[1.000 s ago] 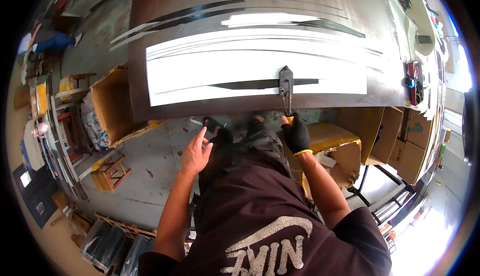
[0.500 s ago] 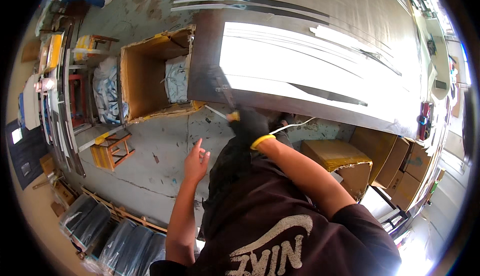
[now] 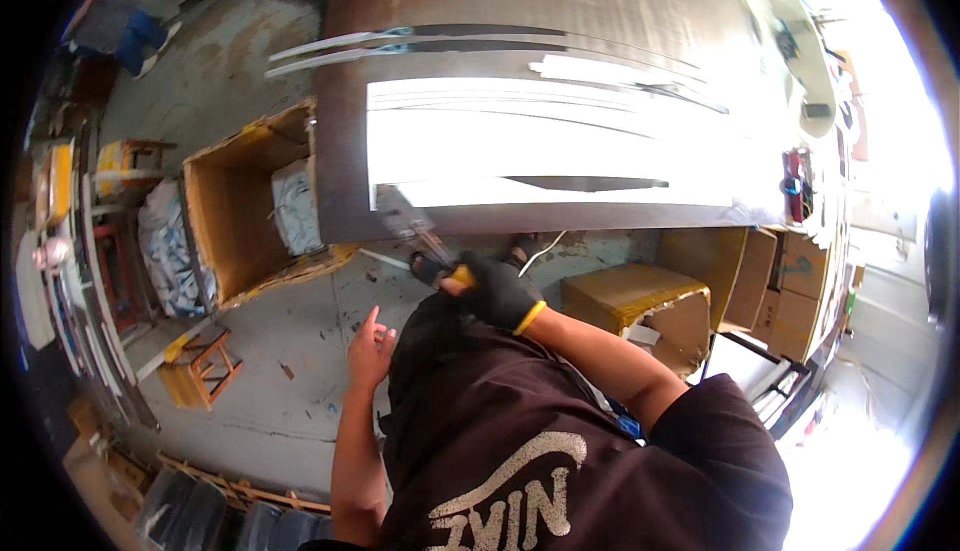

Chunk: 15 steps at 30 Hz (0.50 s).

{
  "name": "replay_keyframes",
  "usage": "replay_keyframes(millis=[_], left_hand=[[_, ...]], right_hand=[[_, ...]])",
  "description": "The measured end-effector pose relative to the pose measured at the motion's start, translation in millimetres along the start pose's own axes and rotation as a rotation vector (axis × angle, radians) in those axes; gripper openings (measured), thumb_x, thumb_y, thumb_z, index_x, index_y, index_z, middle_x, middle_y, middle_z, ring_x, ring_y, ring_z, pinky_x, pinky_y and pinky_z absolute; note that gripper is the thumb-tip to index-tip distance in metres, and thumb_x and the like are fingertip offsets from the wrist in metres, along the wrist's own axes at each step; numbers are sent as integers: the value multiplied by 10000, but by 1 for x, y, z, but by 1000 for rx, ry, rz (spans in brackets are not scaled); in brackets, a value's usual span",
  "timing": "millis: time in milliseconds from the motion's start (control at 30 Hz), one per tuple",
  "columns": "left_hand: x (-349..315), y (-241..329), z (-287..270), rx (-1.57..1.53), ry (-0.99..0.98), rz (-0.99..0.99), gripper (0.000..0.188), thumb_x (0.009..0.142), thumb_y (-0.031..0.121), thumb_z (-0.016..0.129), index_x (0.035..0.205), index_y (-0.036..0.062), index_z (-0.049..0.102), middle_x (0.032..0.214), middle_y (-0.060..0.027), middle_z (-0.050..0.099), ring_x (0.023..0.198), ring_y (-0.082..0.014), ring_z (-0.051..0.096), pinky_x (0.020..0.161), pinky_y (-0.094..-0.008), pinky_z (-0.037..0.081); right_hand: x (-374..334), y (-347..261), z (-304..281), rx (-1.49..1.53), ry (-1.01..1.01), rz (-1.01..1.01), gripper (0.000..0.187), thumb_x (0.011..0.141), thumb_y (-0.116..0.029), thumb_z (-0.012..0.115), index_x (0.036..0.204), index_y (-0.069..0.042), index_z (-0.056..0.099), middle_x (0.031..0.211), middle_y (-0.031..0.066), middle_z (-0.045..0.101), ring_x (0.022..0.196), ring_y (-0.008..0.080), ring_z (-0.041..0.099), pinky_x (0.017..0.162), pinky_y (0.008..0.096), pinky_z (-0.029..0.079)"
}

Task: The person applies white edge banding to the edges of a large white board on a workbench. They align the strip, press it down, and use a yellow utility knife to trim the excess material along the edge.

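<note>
My right hand (image 3: 497, 293), in a black glove with a yellow cuff, is closed around a long, flat grey metal tool (image 3: 418, 228). Its exact kind is blurred; its far end reaches over the near left edge of the dark table (image 3: 345, 166). My bare left hand (image 3: 371, 351) hangs over the floor beside my leg, index finger stretched out, other fingers partly bent, nothing in it. On the table lies a bright white sheet (image 3: 450, 141), with a dark narrow strip (image 3: 590, 184) on its near part. Two long strips (image 3: 430, 31) run across the table beyond it.
An open cardboard box (image 3: 235, 211) stands against the table's left end, with a bag inside. A small wooden stool (image 3: 205, 366) is on the floor to the left. More cardboard boxes (image 3: 640, 296) sit below the table at right. A white cord (image 3: 543, 251) hangs by the near edge.
The view has shifted, so the table appears further left and lower. My right hand and the grey tool have drawn back toward my body. My left hand stays beside my leg.
</note>
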State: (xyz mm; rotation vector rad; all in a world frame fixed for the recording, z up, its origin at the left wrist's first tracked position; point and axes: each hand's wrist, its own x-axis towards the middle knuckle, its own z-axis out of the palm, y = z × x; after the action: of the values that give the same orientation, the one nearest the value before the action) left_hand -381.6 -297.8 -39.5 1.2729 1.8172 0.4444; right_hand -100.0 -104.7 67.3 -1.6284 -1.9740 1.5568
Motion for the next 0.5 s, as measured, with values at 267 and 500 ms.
replay_keyframes(millis=[267,500], left_hand=[[52,9,1,49,-149,37,627,1022,307,735,1572,75,544,1121,-111,725,886,-267,718,860,-451,582],[66,4,7,46,-225,-6,511,1007,305,749,1438,54,636,1090,-115,762,863,-268,736,840,-439,589]], right_hand=[[-106,147,-103,-46,662,342,326,1049,-337,746,1121,-33,651,771,101,710,680,210,711,631,374,540],[-124,171,-132,272,889,451,378,1056,-388,737,1095,-21,657,748,60,687,643,140,668,602,346,533]])
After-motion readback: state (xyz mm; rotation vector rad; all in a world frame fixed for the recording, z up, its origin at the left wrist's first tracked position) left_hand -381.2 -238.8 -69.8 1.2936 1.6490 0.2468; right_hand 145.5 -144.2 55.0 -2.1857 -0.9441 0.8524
